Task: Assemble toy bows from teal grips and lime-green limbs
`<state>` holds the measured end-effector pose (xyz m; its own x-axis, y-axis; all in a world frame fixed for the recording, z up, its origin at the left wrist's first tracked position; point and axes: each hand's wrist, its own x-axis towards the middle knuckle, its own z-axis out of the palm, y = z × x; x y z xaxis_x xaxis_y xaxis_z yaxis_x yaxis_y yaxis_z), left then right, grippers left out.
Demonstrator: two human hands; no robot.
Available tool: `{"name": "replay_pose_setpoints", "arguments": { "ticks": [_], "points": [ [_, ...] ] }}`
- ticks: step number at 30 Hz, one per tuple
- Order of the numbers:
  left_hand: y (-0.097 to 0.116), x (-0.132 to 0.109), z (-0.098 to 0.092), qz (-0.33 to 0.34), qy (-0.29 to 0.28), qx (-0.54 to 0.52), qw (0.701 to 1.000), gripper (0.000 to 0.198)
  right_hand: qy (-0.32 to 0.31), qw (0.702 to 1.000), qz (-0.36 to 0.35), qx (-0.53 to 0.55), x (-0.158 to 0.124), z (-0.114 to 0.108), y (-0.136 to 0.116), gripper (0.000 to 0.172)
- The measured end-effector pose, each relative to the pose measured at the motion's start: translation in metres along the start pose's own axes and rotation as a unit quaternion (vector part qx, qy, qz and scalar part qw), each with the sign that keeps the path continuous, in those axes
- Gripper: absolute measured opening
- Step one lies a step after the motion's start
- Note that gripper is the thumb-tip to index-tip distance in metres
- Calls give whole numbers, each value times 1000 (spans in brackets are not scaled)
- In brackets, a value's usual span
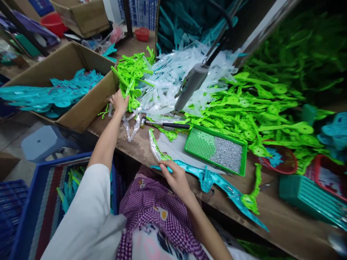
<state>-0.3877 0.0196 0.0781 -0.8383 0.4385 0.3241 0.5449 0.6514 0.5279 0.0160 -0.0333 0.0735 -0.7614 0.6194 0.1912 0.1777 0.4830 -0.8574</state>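
My right hand point(177, 178) is closed on one end of a long turquoise plastic bow-shaped piece point(207, 178), which lies along the front of the workbench. Stretched out to the far left, my left hand point(119, 103) touches the edge of a heap of bright green plastic parts point(132, 77); its fingers look apart. Clear plastic pieces point(131, 126) lie just below that hand. A green-and-clear curved part point(157, 146) rests beside my right hand's fingertips. Behind it lies a hammer point(168, 125) with a black handle.
A grey electric screwdriver point(192, 85) hangs over the bench. A green tray point(217, 150) holds small metal screws. Piles of clear point(165, 83) and green parts point(238, 108) fill the back. A cardboard box point(89, 97) with turquoise pieces stands left. Red basket point(291, 160) sits right.
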Motion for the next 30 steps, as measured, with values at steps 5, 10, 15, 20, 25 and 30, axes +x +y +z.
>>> {"name": "replay_pose_setpoints", "arguments": {
  "ticks": [5, 10, 15, 20, 25, 30],
  "points": [
    [2, 0, 5, -37, 36, -120, 991, 15, -38, 998, -11, -40, -11, 6, 10, 21],
    [-6, -47, -18, -167, 34, -406, 898, 19, -52, 999, 6, -14, -11, 2, 5, 22],
    [-17, -135, -48, -177, 10, -461, 870, 38, 21, 992, 43, 114, 25, -7, -6, 23],
    [-29, -207, -71, -156, -60, -419, 892, 38, 113, 966, 98, 210, 56, -24, 7, 37],
    [-37, -247, -86, 60, -101, -309, 944, 15, -53, 972, 71, 218, 54, -45, 17, 58],
    [-34, -241, -87, 257, -71, -262, 928, 5, -147, 943, 66, 290, 13, -77, 14, 63]
  ]
}}
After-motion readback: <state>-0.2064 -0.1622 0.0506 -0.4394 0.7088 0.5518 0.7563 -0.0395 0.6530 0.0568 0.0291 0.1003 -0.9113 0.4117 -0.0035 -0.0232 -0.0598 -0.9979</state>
